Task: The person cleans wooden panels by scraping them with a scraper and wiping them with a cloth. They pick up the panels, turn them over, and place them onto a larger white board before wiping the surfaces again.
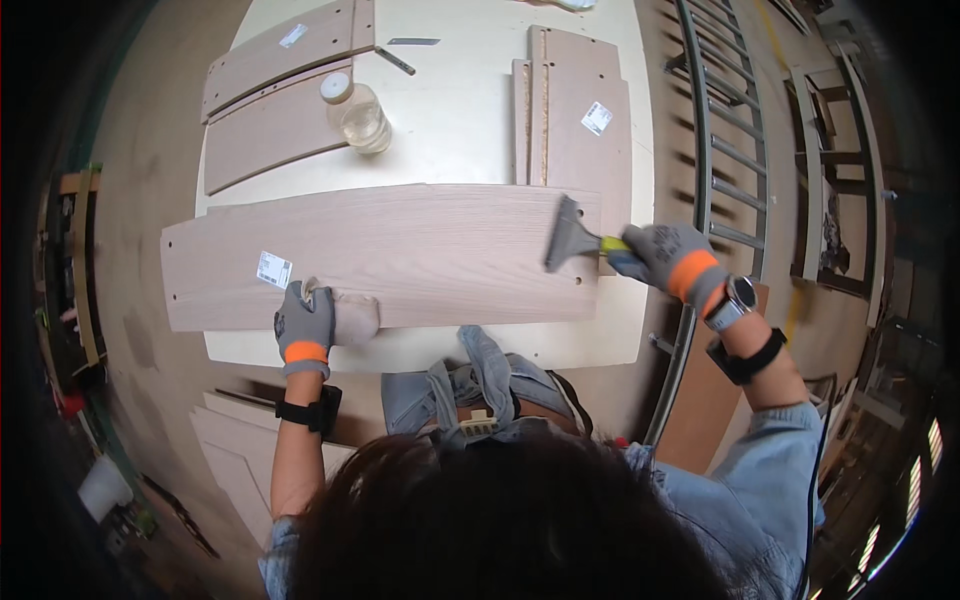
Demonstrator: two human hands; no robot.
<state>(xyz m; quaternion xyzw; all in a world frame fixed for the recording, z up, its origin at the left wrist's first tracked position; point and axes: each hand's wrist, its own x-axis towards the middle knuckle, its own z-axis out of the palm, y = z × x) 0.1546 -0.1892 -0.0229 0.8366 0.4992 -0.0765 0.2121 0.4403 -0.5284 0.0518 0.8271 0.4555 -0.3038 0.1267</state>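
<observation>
A long pale wood-grain board (430,250) lies crosswise on the white table in front of me, with small holes near its ends and a white label (274,268) on its left part. My gloved right hand (668,262) is closed round the yellow-green handle of a wide grey scraper (569,238), whose head is over the board's right end; whether the blade touches the wood I cannot tell. At the near edge, below the label, my gloved left hand (304,322) is closed on a beige cloth (356,317), part of which hangs past the edge.
Beyond the board stand a clear bottle (364,122) with a white cap, a utility knife (396,61) and a thin blade (414,42). More panels lie at far left (275,120) and far right (590,85). A roller conveyor (735,150) runs along the table's right side.
</observation>
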